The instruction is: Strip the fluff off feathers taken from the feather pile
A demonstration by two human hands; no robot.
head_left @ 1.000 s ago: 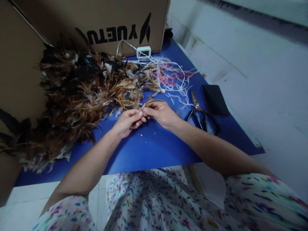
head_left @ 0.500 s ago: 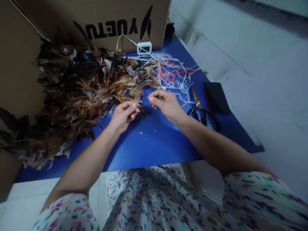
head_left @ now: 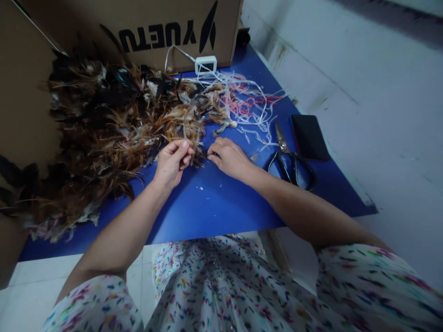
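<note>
My left hand (head_left: 173, 161) is closed in a pinch at the near edge of the feather pile (head_left: 138, 115). A thin pale brown feather (head_left: 185, 133) rises from between its thumb and fingertips. Low over the blue table, just right of the pile, my right hand (head_left: 229, 157) has its fingers curled down; anything at its fingertips is hidden. A small tuft of feathers (head_left: 221, 128) lies just beyond that hand. Brown, black and whitish feathers make up the pile, which spreads to the left.
Black-handled scissors (head_left: 284, 147) and a dark phone (head_left: 309, 137) lie to the right on the blue table (head_left: 207, 207). White and red strings (head_left: 247, 101) tangle behind my right hand. A small white device (head_left: 205, 65) stands before a cardboard box (head_left: 166, 23).
My right hand has lowered toward the table, its fingers turning downward. My left hand has shifted slightly left and up in the picture, still pinching.
</note>
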